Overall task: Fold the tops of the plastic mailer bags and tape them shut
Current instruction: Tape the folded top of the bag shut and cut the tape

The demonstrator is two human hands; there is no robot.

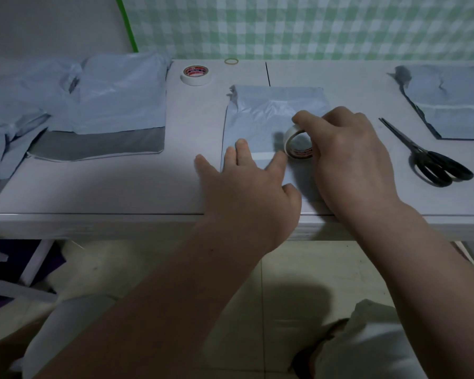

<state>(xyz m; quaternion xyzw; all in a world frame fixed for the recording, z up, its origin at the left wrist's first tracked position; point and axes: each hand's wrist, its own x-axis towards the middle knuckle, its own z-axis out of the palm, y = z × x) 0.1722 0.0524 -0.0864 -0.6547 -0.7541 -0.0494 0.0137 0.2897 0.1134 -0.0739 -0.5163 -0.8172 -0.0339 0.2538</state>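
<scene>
A pale grey mailer bag (268,116) lies flat in the middle of the white table (121,187), its near end folded over. My right hand (350,157) grips a roll of white tape (294,143) standing on edge on the bag. A strip of tape (263,155) runs left from the roll across the fold. My left hand (244,184) lies flat on the bag's near left part, fingers spread, fingertips on the strip.
A second tape roll (195,75) and a rubber band (231,61) lie at the back. Black scissors (427,157) rest to the right. Another mailer bag (454,105) lies far right. A heap of mailer bags (80,105) covers the left. Checked cloth hangs behind.
</scene>
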